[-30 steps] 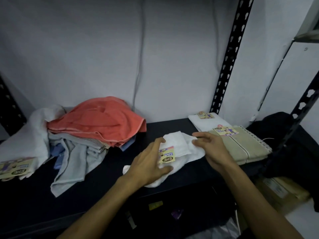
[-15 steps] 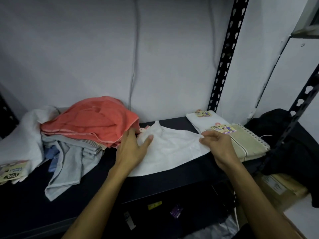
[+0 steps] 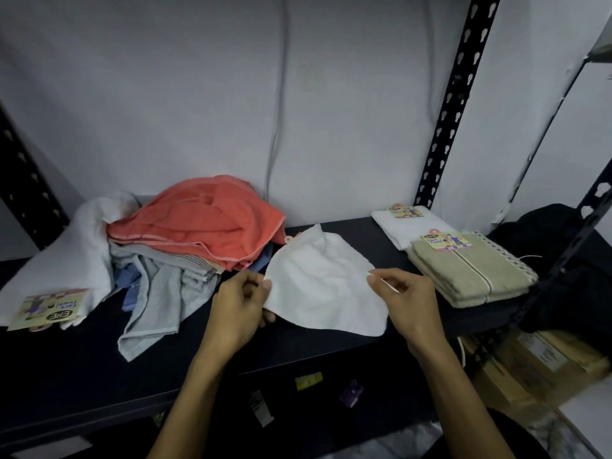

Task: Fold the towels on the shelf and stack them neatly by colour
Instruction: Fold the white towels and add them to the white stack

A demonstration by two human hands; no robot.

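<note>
Head view: both hands' fingers pinch white towel [image 3: 326, 286] edges; tag [image 3: 49, 308] reads "ENE Face Towel".

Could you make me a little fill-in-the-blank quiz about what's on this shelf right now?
1. Both hands pinch the spread-out ____ towel.
2. The heap's top towel is ____ in colour.
3. Right of the held towel, the folded beige towels lie partly on a folded ____ towel.

Missing words: white; orange; white

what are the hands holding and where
Left hand and right hand each pinch the white towel at opposite side corners.
</note>
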